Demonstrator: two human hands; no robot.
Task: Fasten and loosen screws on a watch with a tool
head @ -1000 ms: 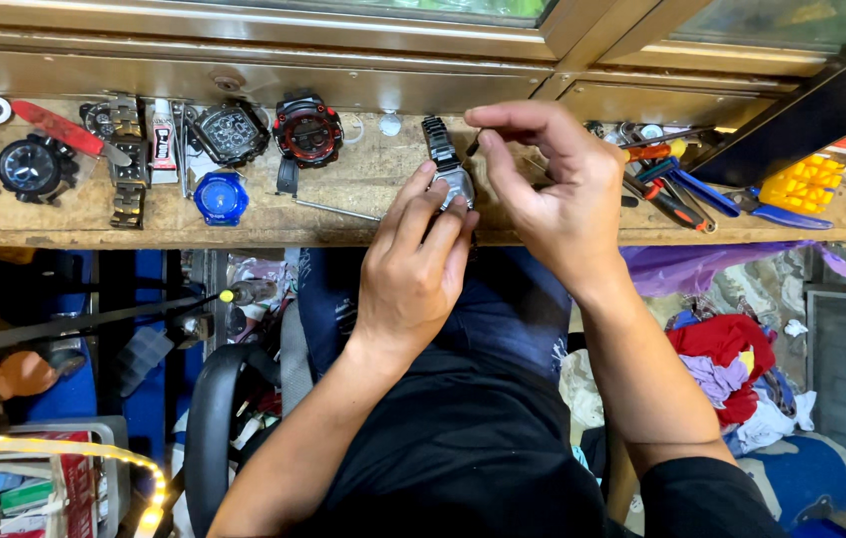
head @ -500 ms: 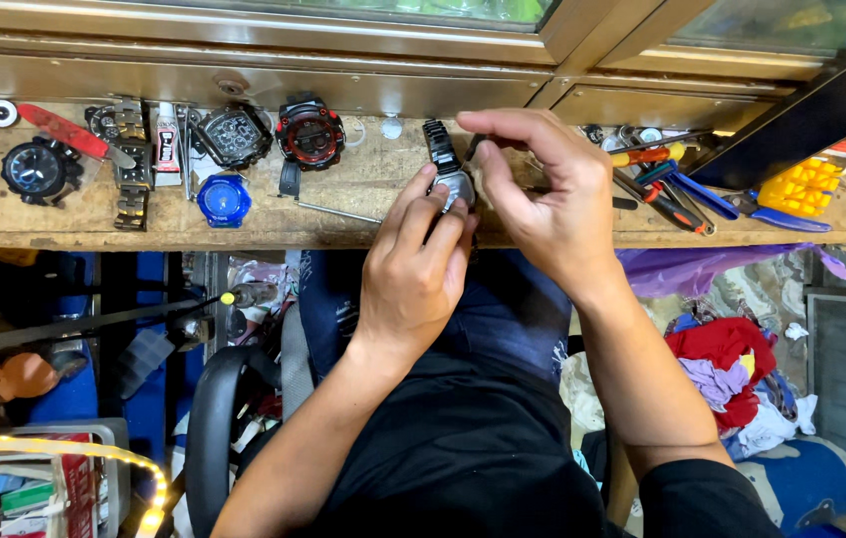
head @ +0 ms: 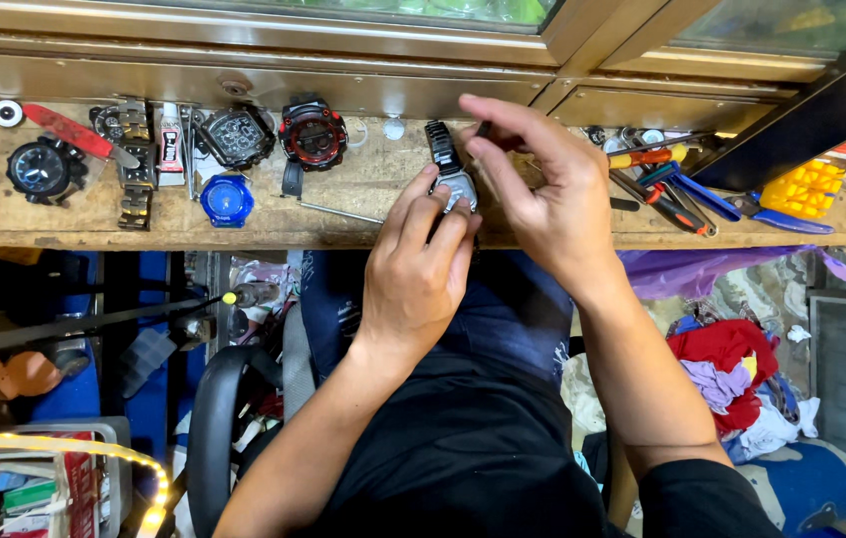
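Silver square-cased wristwatch (head: pixel 455 187): one, pinched in my left hand (head: pixel 413 269). Three more watches lie along the wooden bench (head: pixel 363 224). My right hand (head: pixel 543 189) has risen, fingers curled over the black strap (head: pixel 440 146).

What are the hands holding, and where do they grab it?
The left hand pinches a small silver watch by its case. The right hand grips a thin dark tool at its upper end.

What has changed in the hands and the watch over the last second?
Little has changed. The right hand has lifted slightly, its fingertips now pinching a thin dark tool above the watch rather than curled down against it. The left hand keeps its grip on the watch case at the bench edge. The other watches, blue cap and pliers stayed where they were.
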